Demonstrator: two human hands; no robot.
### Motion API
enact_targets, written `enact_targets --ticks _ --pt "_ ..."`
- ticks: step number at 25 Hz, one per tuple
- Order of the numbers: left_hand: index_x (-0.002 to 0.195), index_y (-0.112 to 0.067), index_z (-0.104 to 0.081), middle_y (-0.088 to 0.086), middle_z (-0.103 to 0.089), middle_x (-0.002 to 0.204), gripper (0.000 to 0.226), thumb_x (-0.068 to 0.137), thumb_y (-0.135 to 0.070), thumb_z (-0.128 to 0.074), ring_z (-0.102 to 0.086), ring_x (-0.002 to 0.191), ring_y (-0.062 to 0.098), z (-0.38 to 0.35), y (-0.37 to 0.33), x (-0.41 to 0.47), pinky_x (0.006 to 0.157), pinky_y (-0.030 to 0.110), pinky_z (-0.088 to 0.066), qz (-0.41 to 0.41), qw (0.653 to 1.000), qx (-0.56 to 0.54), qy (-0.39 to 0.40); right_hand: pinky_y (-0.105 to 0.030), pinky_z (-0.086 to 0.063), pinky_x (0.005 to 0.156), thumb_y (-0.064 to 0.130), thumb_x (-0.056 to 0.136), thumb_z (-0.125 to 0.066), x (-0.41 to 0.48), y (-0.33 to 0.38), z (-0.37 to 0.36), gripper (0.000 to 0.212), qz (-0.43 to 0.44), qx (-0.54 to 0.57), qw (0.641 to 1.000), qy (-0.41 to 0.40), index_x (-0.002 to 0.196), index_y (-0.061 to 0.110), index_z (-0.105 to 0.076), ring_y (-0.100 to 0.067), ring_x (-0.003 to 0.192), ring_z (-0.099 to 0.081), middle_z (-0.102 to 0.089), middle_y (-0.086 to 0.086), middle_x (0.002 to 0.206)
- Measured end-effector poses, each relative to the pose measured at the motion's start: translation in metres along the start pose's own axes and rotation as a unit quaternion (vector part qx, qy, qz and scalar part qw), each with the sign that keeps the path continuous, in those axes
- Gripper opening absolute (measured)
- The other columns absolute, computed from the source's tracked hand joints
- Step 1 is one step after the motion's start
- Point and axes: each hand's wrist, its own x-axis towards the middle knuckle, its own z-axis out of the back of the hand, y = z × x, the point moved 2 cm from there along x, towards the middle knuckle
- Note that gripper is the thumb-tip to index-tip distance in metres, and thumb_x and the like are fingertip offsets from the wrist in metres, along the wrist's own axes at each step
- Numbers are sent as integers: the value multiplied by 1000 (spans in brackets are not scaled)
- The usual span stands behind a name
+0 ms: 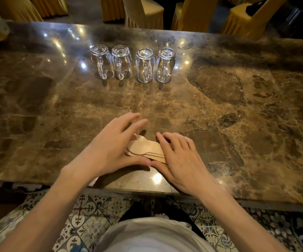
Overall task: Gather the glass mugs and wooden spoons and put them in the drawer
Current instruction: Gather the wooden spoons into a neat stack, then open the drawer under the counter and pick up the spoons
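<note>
The left hand (109, 148) and the right hand (179, 160) are together over a small stack of pale wooden spoons (145, 150) near the front edge of the brown marble table (238, 106). The left hand is open, its fingers spread and lifted over the bowls of the spoons, and its thumb lies along the near side of the stack. The right hand lies flat on the handles, with fingers bent a little and thumb at the near side, so both thumbs almost meet. Neither hand is closed around the spoons; they press them from two sides. The spoon bowls point to the left and the handles go under the right hand.

Farther back on the table four clear glass mugs (132, 63) stand upside down in a row, in two pairs, well apart from the spoons, handles toward the person.

Behind the table are chairs with yellow covers (143, 13). Below the table edge is a patterned tile floor (85, 213).
</note>
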Motion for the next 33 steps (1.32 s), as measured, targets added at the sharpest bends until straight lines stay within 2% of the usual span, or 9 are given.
enact_targets --ticks 3,5,10,15,19,23,26,30,33 --pt "140 -21 -35 -11 -33 141 78 77 -68 -44 -28 129 -4 -7 -2 0 103 5 -21 107 971 -198 -83 -42 -41 97 56 90 -36 6 0 0 68 4 10 1000 -12 137 8 -44 -28 121 -50 -53 -11 130" --pt "132 -20 -45 -12 -41 132 63 83 -58 -45 -38 120 -4 -19 -11 1 94 -2 -24 137 953 -231 -138 -40 -42 93 57 88 -37 13 4 -1 65 10 16 999 -28 132 10 -49 -27 116 -53 -57 -9 124" --pt "111 -14 -61 -2 -59 112 23 93 -26 -52 -53 104 14 -31 -22 10 87 7 -31 153 947 -190 -208 -38 -43 83 52 90 -34 33 16 0 56 36 0 999 -28 119 10 -56 -26 104 -55 -58 -7 117" --pt "116 -13 -59 -4 -55 119 33 92 -33 -49 -50 111 10 -20 -15 8 93 10 -34 145 944 -221 -196 -38 -42 87 62 87 -32 36 11 2 69 52 10 998 -29 128 10 -49 -26 106 -53 -57 -6 120" --pt "112 -14 -61 1 -57 119 25 94 -28 -50 -52 111 11 4 10 -11 96 27 -40 147 947 -183 -221 -38 -35 100 73 79 -37 31 8 9 87 40 14 998 -37 139 11 -39 -23 119 -48 -54 -5 130" --pt "108 -17 -64 -3 -58 115 24 94 -31 -50 -51 108 7 19 48 -39 93 24 -38 172 955 -127 -206 -36 -30 103 69 82 -39 16 16 8 79 -8 61 995 -80 138 14 -41 -22 122 -46 -53 -4 131" --pt "111 -18 -65 2 -57 122 27 93 -34 -51 -49 116 15 21 78 -57 97 24 -33 196 957 -80 -197 -33 -29 99 58 85 -49 5 32 7 65 -33 104 984 -140 134 14 -47 -22 118 -48 -54 -6 127" --pt "131 -16 -52 12 -42 144 46 93 -41 -49 -34 134 27 16 112 -73 113 41 -25 249 957 7 -149 -30 -36 92 36 88 -60 -9 64 11 41 -22 222 942 -251 121 12 -59 -18 107 -53 -60 -5 116" --pt "137 -15 -44 13 -40 147 55 93 -48 -43 -33 136 28 7 117 -70 114 44 -22 235 962 54 -131 -25 -48 81 24 90 -59 -23 84 6 22 -32 413 866 -278 108 13 -64 -8 95 -59 -64 4 103"
